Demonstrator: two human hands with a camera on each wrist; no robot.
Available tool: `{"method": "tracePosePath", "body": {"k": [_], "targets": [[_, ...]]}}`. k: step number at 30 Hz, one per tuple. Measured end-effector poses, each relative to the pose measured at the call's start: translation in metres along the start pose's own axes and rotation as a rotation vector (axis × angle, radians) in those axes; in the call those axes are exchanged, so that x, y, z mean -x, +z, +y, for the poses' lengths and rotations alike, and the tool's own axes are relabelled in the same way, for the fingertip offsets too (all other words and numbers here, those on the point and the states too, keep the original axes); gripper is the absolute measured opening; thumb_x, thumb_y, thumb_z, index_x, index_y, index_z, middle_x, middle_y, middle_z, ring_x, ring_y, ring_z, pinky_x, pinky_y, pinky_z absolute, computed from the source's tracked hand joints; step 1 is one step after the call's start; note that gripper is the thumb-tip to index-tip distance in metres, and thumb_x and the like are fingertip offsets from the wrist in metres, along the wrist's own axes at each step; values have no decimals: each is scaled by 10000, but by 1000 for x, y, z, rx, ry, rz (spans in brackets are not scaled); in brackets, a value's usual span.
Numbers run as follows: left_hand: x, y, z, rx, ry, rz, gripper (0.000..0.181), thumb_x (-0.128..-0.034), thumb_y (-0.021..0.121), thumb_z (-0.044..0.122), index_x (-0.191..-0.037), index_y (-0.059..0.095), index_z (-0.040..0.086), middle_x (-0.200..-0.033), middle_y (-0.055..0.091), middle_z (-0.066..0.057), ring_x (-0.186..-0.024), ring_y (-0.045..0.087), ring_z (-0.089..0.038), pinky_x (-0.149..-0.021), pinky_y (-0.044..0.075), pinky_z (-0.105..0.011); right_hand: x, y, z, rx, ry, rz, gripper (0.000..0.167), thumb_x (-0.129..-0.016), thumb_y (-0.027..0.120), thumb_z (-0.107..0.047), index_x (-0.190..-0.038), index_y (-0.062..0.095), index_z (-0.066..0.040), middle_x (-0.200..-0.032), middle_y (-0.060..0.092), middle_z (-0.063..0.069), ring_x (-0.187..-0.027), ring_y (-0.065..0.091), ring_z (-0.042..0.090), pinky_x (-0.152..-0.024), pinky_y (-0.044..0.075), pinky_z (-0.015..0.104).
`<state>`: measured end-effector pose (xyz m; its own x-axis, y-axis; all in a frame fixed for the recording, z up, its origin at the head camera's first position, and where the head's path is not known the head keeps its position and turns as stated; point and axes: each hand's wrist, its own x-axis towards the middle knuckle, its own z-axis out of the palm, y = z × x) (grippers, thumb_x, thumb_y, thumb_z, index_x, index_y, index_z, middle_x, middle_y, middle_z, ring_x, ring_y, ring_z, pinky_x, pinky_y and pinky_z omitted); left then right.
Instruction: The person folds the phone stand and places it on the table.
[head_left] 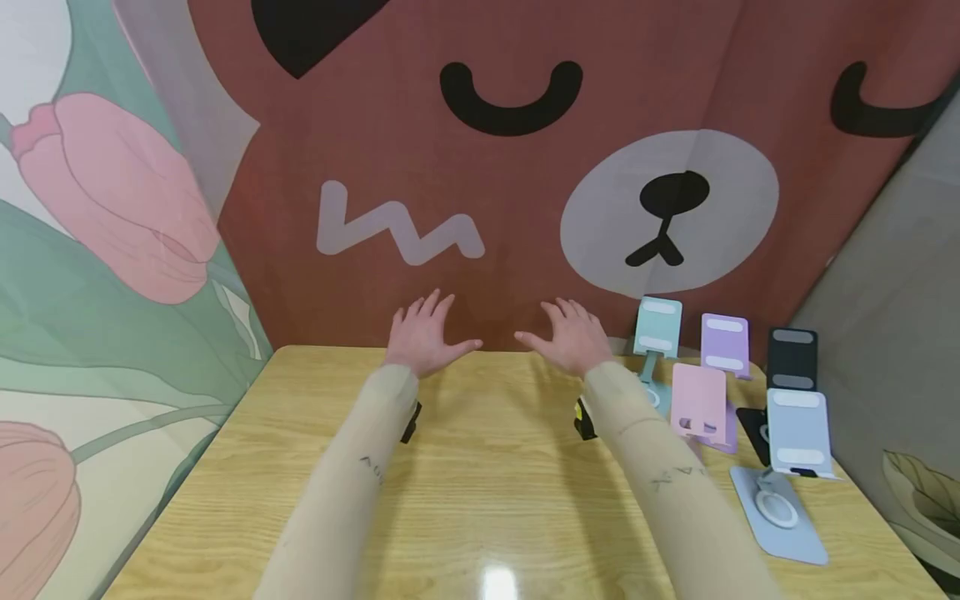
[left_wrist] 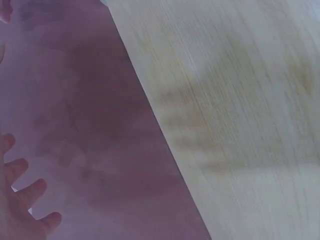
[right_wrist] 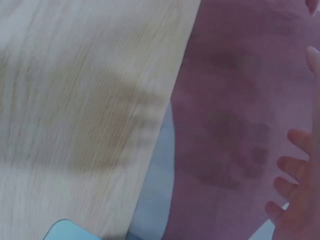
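My left hand (head_left: 422,340) is held out over the far edge of the wooden table (head_left: 480,467), fingers spread and holding nothing. Across a gap, my right hand (head_left: 573,340) is stretched out the same way, its thumb toward the left one. Closest to the right hand is a teal phone stand (head_left: 657,327). The left wrist view shows several spread fingertips (left_wrist: 33,192) of the left hand at its left border. On the right border of the right wrist view, spread fingers (right_wrist: 292,167) of the right hand appear.
Along the table's right side stand a purple stand (head_left: 724,343), a pink stand (head_left: 699,402), a black stand (head_left: 792,358) and a light blue stand (head_left: 798,431). Behind the table hangs a brown bear-print curtain (head_left: 517,183). A flower-print curtain (head_left: 112,208) hangs at left.
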<state>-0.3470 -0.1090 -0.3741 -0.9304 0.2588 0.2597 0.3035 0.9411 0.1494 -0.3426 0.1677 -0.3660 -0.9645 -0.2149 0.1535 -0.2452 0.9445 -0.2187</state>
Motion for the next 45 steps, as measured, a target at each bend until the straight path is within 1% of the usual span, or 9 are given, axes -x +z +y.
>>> {"method": "tracePosePath", "body": {"k": [4, 11, 16, 20, 25, 34, 40, 43, 45], "targets": [[0, -2, 3, 30, 27, 18, 1036, -835, 485, 858, -1611, 296, 198, -1637, 290, -93, -1404, 386, -370, -1136, 263, -595, 2, -6, -2, -42, -12, 1, 892, -965, 442, -725, -1561, 377, -65, -1559, 386, 206, -1430, 319, 415, -1153, 232, 586], [1, -10, 17, 106, 91, 69, 864, -896, 586, 717, -1535, 440, 154, -1571, 407, -103, -1390, 418, -335, -1125, 296, -561, 12, -23, -3, -213, -15, 29, 704, -1005, 533, -582, -1495, 487, -78, -1518, 460, 150, -1405, 377, 372, -1122, 306, 579], [2, -16, 23, 169, 75, 95, 844, -908, 564, 717, -1536, 438, 167, -1572, 406, -84, -1385, 428, -311, -1129, 305, -537, 21, -35, -2, -264, -24, 70, 630, -1002, 582, -528, -1452, 540, -90, -1481, 505, 132, -1376, 417, 355, -1087, 355, 582], [5, -20, 24, 215, 61, 120, 841, -909, 568, 711, -1539, 430, 172, -1567, 412, -81, -1371, 445, -311, -1123, 318, -533, 27, -43, 2, -315, -29, 98, 572, -998, 602, -515, -1392, 601, -99, -1395, 584, 105, -1289, 512, 335, -1025, 427, 561], [12, -21, 26, 263, 77, 134, 850, -903, 568, 719, -1549, 417, 188, -1574, 406, -66, -1378, 441, -301, -1126, 322, -519, 36, -60, 9, -388, -45, 179, 472, -993, 613, -513, -1284, 678, -147, -1292, 650, 55, -1208, 574, 304, -976, 458, 536], [34, -9, 34, 372, 115, 163, 853, -898, 593, 708, -1542, 430, 173, -1561, 425, -37, -1388, 433, -273, -1124, 322, -524, 63, -89, 11, -385, -40, 299, 480, -978, 604, -561, -1236, 705, -168, -1240, 680, 50, -1133, 616, 293, -937, 472, 519], [48, 3, 38, 419, 112, 147, 823, -894, 634, 670, -1542, 430, 204, -1560, 428, -15, -1404, 414, -246, -1122, 318, -547, 84, -94, 17, -374, -8, 345, 482, -974, 605, -569, -1225, 707, -172, -1150, 708, 45, -994, 627, 263, -838, 484, 482], [54, 8, 41, 430, 125, 141, 808, -900, 638, 657, -1538, 436, 203, -1552, 439, -15, -1393, 429, -246, -1117, 336, -521, 93, -94, 24, -368, 17, 376, 491, -982, 610, -544, -1248, 694, -140, -1153, 707, 73, -995, 605, 274, -827, 480, 479], [58, 12, 43, 427, 136, 138, 797, -902, 647, 642, -1529, 449, 190, -1541, 452, -22, -1377, 448, -254, -1105, 356, -503, 99, -93, 29, -358, 40, 383, 504, -986, 611, -531, -1272, 677, -121, -1200, 694, 97, -1066, 602, 300, -867, 485, 508]]}}
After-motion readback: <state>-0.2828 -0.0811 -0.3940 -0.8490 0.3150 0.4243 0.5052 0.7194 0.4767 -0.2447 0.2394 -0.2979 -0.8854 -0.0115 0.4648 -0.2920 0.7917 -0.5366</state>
